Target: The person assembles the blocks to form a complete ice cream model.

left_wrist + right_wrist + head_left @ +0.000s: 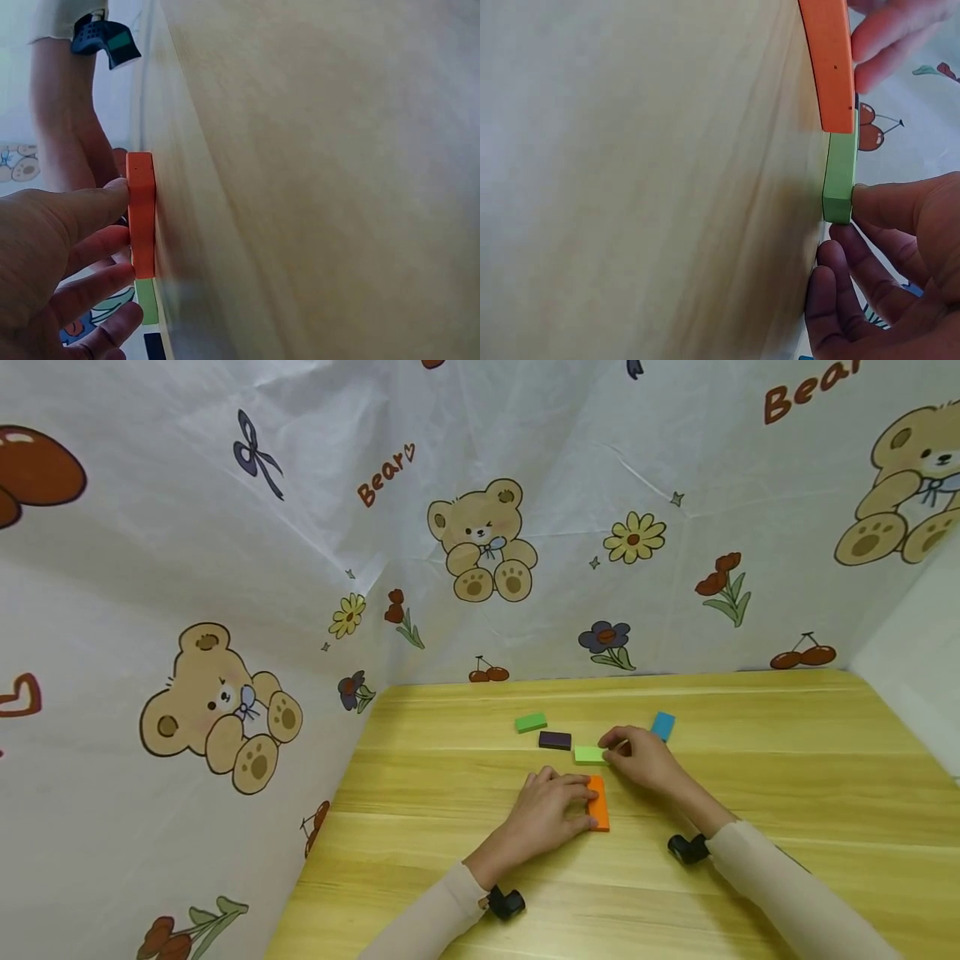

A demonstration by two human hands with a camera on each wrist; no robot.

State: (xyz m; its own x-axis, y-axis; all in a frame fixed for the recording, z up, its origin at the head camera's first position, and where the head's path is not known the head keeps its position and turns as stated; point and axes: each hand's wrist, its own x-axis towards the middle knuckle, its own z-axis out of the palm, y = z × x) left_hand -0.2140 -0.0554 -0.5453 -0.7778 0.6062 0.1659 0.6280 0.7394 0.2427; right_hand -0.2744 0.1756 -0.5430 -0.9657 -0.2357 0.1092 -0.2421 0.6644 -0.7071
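Note:
An orange block [600, 814] lies flat, its long side running away from the body. My left hand [551, 810] reaches over it from the left, thumb and fingertips touching it with the fingers spread apart. Beyond its far end lies a light green block [588, 756]. At that block's right end is my right hand [641, 758]; the right wrist view shows thumb and index finger pinching the light green block [841, 176] there, its other fingers curled beside the tabletop. In the left wrist view the orange block [141, 214] overlaps part of the light green one.
A dark purple block [555, 741] and a green block [531, 722] lie farther left, stepping away toward the back. Behind my right hand lies a blue block [663, 726]. The wooden table [427, 752] meets a bear-printed sheet [555, 627] at its back and left.

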